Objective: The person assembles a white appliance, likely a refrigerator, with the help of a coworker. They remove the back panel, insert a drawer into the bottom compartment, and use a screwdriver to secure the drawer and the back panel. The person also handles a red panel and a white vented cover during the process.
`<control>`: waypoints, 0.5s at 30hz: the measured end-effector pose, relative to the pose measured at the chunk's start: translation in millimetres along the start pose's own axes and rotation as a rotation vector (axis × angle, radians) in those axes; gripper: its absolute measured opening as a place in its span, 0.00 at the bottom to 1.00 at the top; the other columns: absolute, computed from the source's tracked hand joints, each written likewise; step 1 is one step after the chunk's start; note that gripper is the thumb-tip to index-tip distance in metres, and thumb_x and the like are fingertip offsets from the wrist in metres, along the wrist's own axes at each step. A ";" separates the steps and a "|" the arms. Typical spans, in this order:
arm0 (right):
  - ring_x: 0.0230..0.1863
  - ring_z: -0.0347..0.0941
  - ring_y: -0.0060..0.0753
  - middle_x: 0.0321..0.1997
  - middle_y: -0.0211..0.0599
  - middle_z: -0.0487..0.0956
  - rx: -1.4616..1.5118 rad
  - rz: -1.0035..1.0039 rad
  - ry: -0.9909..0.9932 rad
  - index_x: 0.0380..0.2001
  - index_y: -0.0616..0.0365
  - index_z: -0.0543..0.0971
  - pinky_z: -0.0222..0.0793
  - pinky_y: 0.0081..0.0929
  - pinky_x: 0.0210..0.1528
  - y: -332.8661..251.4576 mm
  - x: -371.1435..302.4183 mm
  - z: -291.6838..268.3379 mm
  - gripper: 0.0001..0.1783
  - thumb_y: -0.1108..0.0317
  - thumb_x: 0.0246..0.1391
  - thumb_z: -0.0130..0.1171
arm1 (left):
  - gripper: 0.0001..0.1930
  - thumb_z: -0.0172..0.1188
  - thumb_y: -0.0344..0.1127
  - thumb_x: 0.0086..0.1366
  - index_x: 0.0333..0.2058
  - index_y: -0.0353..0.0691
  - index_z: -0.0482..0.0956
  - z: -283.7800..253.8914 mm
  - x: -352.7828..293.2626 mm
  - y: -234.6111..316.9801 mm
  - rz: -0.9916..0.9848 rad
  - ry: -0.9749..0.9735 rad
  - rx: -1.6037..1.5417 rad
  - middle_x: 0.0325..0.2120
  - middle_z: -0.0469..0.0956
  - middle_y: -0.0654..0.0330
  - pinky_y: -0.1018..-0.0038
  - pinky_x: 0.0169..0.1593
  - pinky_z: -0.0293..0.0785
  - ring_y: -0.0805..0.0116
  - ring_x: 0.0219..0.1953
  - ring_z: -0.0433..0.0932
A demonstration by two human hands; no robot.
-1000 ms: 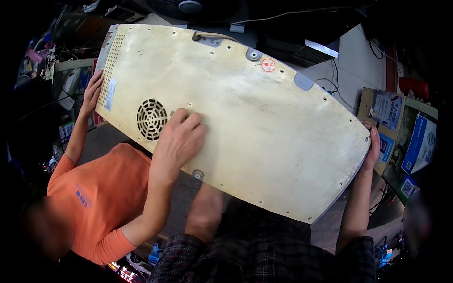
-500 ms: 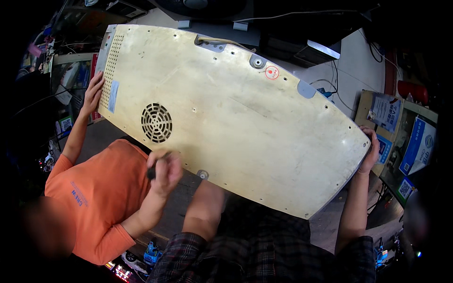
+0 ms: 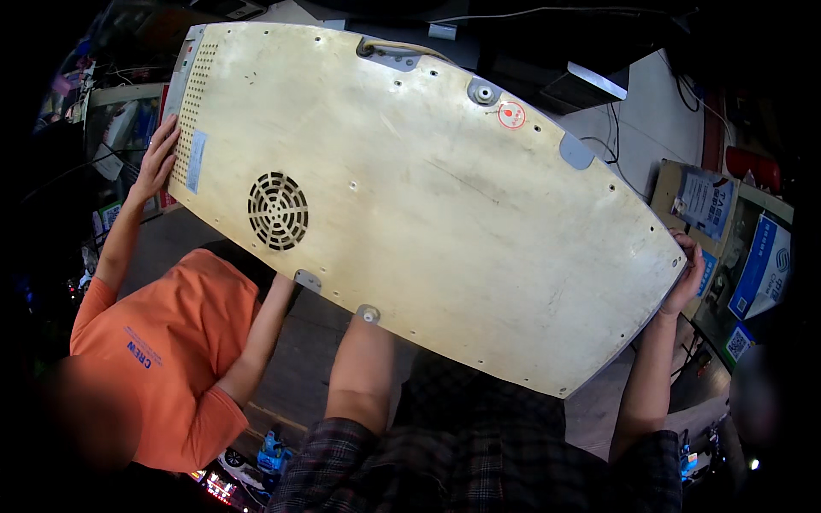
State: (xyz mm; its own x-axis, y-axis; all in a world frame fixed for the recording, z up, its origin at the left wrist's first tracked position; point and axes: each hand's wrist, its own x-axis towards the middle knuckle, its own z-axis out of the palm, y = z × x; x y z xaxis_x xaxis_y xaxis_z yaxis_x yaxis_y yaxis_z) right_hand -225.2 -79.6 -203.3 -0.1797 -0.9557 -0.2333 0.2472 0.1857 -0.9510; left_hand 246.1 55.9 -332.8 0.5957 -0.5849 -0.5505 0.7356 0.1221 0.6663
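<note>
The right hand (image 3: 687, 277) is curled around the right end of a big cream case (image 3: 462, 214), close to a corner. The left forearm (image 3: 355, 376) runs up under the near edge, and the left hand is hidden below, so I cannot tell whether it grips or merely props (propping looks likelier). The case is held up in front of the person's body, its fan grille (image 3: 278, 211) turned toward the camera.

Further out, the co-worker in the orange shirt (image 3: 180, 342) has taken one hand off the broad face and brought that arm down by the near edge, baring a small grey plate (image 3: 309, 280); that hand is now out of sight. The co-worker's other hand (image 3: 159, 160) stays on the left end. Both ends are thus supported, and the broad face is free of hands.

As for room, pale floor tiles (image 3: 652, 128) show past the far right edge, though a black box (image 3: 590, 85) stands near there. A cardboard box (image 3: 669, 178) and a counter (image 3: 768, 200) crowd the right end; the co-worker's body limits the near left side.
</note>
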 end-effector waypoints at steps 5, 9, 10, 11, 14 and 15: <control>0.51 0.73 0.42 0.43 0.48 0.80 -0.022 -0.022 -0.031 0.37 0.66 0.79 0.64 0.40 0.63 0.1 2.0 -2.6 0.27 0.54 0.72 0.38 | 0.32 0.43 0.60 0.78 0.69 0.45 0.63 -1.9 4.6 -1.4 0.003 -0.002 0.003 0.67 0.68 0.60 0.60 0.68 0.67 0.60 0.66 0.69; 0.50 0.74 0.41 0.42 0.48 0.80 -0.065 -0.035 0.020 0.36 0.66 0.79 0.65 0.40 0.62 -1.9 1.2 7.7 0.27 0.54 0.72 0.38 | 0.32 0.44 0.61 0.78 0.69 0.45 0.63 -3.7 7.5 0.3 0.012 -0.005 0.011 0.67 0.68 0.60 0.61 0.69 0.66 0.60 0.67 0.69; 0.50 0.74 0.41 0.41 0.48 0.80 -0.085 -0.046 0.034 0.35 0.66 0.79 0.65 0.40 0.62 -1.9 0.3 10.3 0.27 0.54 0.72 0.38 | 0.32 0.44 0.61 0.78 0.69 0.45 0.63 -3.3 8.5 -0.6 0.016 -0.010 0.011 0.67 0.67 0.60 0.61 0.69 0.66 0.60 0.67 0.69; 0.50 0.74 0.41 0.41 0.48 0.80 -0.105 -0.056 0.047 0.35 0.66 0.79 0.65 0.40 0.62 -1.7 -0.4 10.0 0.28 0.54 0.72 0.38 | 0.32 0.44 0.61 0.78 0.70 0.45 0.63 -3.0 9.6 -1.0 0.022 -0.017 0.011 0.67 0.67 0.60 0.61 0.69 0.66 0.60 0.67 0.69; 0.51 0.73 0.41 0.41 0.48 0.80 -0.033 -0.024 -0.043 0.36 0.66 0.80 0.64 0.40 0.63 -1.5 1.7 3.9 0.27 0.54 0.71 0.38 | 0.32 0.44 0.61 0.78 0.70 0.46 0.63 1.6 19.7 8.7 0.052 -0.023 0.009 0.67 0.67 0.61 0.61 0.69 0.66 0.60 0.67 0.69; 0.52 0.73 0.40 0.42 0.48 0.80 -0.035 -0.040 -0.052 0.37 0.66 0.80 0.64 0.40 0.64 -3.3 1.9 1.9 0.27 0.54 0.71 0.38 | 0.32 0.44 0.61 0.78 0.70 0.46 0.63 2.6 20.5 9.6 0.051 -0.027 0.010 0.67 0.67 0.61 0.61 0.69 0.66 0.60 0.67 0.68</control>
State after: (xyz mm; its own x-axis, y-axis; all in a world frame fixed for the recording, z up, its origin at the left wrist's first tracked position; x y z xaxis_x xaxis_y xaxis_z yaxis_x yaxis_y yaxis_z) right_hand -224.6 -82.5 -200.2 -0.1387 -0.9729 -0.1849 0.2071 0.1541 -0.9661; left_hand 264.6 43.0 -336.4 0.6234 -0.5993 -0.5023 0.7011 0.1439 0.6984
